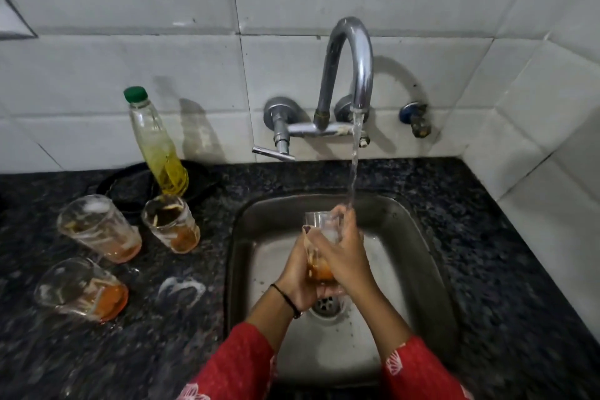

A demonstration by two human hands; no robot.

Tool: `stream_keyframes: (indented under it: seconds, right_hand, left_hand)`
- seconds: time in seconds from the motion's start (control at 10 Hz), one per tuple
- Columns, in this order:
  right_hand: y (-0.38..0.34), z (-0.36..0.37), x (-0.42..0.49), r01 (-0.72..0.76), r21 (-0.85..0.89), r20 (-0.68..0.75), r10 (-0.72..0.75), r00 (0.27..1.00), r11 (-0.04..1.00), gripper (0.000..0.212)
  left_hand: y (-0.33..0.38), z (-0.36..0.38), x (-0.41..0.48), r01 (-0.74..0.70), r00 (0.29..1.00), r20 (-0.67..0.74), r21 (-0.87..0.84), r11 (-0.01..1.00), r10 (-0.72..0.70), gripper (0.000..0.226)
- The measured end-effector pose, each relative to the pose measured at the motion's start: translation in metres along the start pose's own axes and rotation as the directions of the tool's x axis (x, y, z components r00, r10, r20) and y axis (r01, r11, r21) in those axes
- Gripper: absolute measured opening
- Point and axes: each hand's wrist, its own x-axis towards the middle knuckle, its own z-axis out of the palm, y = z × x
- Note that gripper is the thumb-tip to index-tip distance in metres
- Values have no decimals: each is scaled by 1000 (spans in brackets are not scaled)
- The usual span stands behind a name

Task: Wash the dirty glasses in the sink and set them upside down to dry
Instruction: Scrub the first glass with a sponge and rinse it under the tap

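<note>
Glass tumbler (319,247) held upright over the steel sink (418,237), under the running tap (352,68). Left hand (300,276) wraps its lower body; right hand (344,253) grips the upper part, fingers (339,214) curled over the rim. Three dirty glasses (97,230) stand on the counter (487,237) to the left.

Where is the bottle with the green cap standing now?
In the head view, the bottle stands on the counter left of the sink, by the tiled wall, just behind the nearest dirty glass.
</note>
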Motion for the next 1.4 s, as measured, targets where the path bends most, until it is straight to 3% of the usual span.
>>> stream_keyframes:
  seconds: [0.1,0.2,0.3,0.4,0.5,0.6,0.7,0.8,0.9,1.0,1.1,1.2,1.3,1.4]
  right_hand:
    - [0,-10,7,174,-336,16,-179,984,925,18]
    - [-9,-23,26,171,-643,163,-84,983,746,31]
    - [-23,-36,50,59,-678,233,138,963,733,41]
    - [-35,-42,62,-78,-502,247,229,942,862,35]
    - [-40,-40,63,-150,-319,227,229,946,936,24]
    - [-13,-26,47,-4,-339,337,125,933,941,16]
    - [20,-28,42,380,-536,509,-70,858,754,33]
    - [23,-38,51,562,-667,581,-130,803,489,37]
    - [20,-9,62,463,-752,419,-201,885,470,39]
    - [16,23,68,310,-605,250,-195,948,733,31]
    - [12,22,57,300,-518,258,-188,948,801,12]
    - [53,-1,60,633,-660,527,-351,774,404,17]
    - [59,-11,60,510,-721,456,-234,859,469,16]
    - [38,3,58,256,-725,318,-18,948,639,21]
  left_hand:
    - [-11,-2,11,-21,996,-84,1,1000,21,68]
    - [-16,-5,30,-97,953,-278,91,991,119,60]
    - [-15,-2,44,-162,866,-404,334,929,296,53]
    - [-13,-1,46,-281,880,-345,176,944,326,47]
    - [-17,-8,56,-256,959,-166,-170,952,228,52]
    - [-8,-20,73,-188,976,-151,-201,962,159,53]
    - [25,-24,83,-31,990,-133,54,998,38,45]
    - [52,-21,87,71,992,-108,92,993,-61,41]
    - [50,-16,99,-92,995,-49,-146,985,86,55]
    - [37,-8,102,-112,994,-39,-294,949,105,58]
    - [44,-8,100,-82,994,-86,-125,989,71,56]
    - [62,-11,99,25,991,-133,28,999,-21,50]
    - [62,-15,101,42,986,-161,0,999,-41,54]
    - [50,-14,102,28,995,-95,-95,995,-37,62]
